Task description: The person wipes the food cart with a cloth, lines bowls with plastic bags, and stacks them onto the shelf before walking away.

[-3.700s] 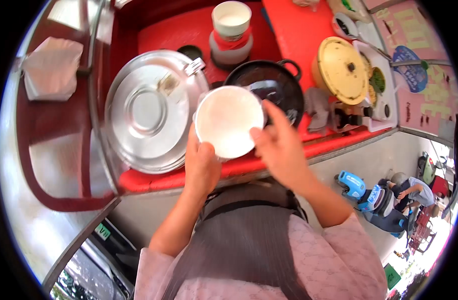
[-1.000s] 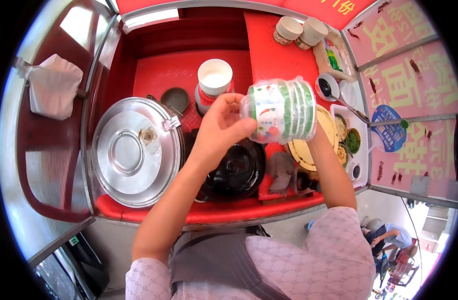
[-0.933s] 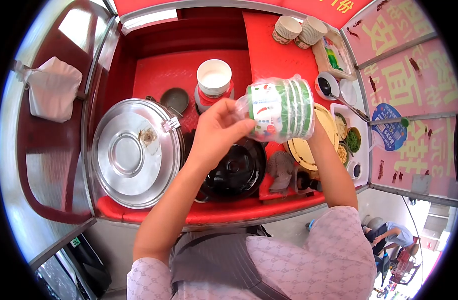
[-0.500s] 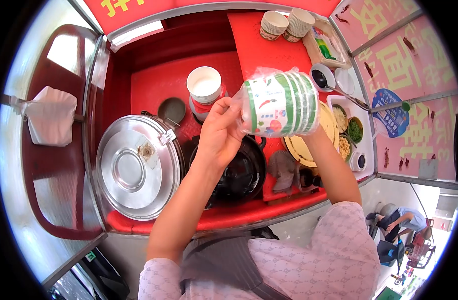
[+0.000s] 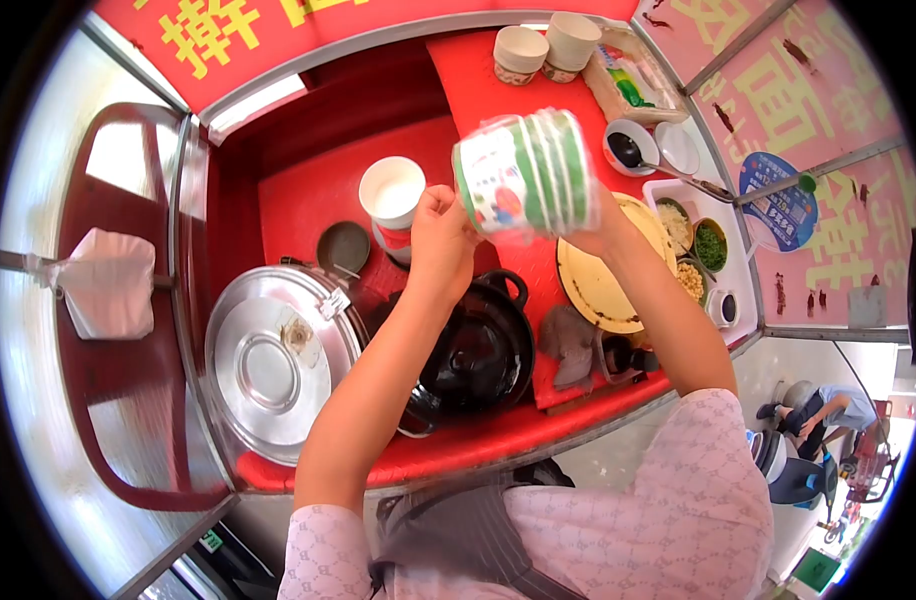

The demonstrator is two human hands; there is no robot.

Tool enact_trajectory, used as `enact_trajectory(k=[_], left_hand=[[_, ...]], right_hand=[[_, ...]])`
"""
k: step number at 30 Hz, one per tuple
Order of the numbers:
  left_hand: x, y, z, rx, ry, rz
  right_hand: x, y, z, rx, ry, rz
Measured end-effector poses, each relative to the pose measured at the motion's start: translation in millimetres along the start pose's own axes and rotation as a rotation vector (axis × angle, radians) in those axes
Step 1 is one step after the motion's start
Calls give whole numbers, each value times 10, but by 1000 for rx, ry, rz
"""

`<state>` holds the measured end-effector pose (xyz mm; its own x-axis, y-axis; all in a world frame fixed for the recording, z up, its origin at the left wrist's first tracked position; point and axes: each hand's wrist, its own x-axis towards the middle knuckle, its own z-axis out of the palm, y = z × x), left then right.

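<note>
A stack of green-and-white printed paper bowls (image 5: 508,175) in clear plastic wrap is held sideways above the red counter. My left hand (image 5: 444,235) is closed at the stack's left end, pinching the plastic there; its fingertips are partly hidden. On the other end, my right hand (image 5: 596,228) grips the stack from behind and below, most of its fingers covered by the bowls. Just left of my left hand stands a white paper bowl (image 5: 392,190) on top of a red-and-white item. Under my forearms lies a black lidded pot (image 5: 475,350).
A large steel pot lid (image 5: 268,365) is at the left. To the right are a round yellow lid (image 5: 603,290), a grey cloth (image 5: 568,345), and a white tray (image 5: 743,290) with small bowls of toppings. Stacked paper cups (image 5: 520,55) stand at the back. A seated person (image 5: 823,420) is outside.
The wrapped stack has moved up and left and tilts more. My left hand has curled tighter at its end. The whole view has shifted slightly.
</note>
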<state>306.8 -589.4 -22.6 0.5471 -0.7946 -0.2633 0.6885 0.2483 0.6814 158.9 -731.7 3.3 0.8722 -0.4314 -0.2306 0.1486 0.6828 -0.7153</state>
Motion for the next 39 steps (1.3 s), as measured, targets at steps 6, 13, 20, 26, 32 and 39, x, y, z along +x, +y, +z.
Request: enact_trajectory(k=[6,13,20,26,32,39], left_hand=[[649,-385,225,-66,-9,51],[1265,-925,162,-98,29,-145],[1634,-1107,193,-93,56,-314],[1784,-1025,229,1,-189,-489],[1271,-513,267,365,-369,-488],[-189,710,-674,904,-280,-3]], right_hand=[[317,-365,-179,-240,209,2],[926,-469,-686,-314,466,67],[1402,-487,-892,-430,637,119],[1666,-502,-929,-584,780,81],[1874,-312,-1139,-834,918,71],[1699,-504,-1029,-1571,935,19]])
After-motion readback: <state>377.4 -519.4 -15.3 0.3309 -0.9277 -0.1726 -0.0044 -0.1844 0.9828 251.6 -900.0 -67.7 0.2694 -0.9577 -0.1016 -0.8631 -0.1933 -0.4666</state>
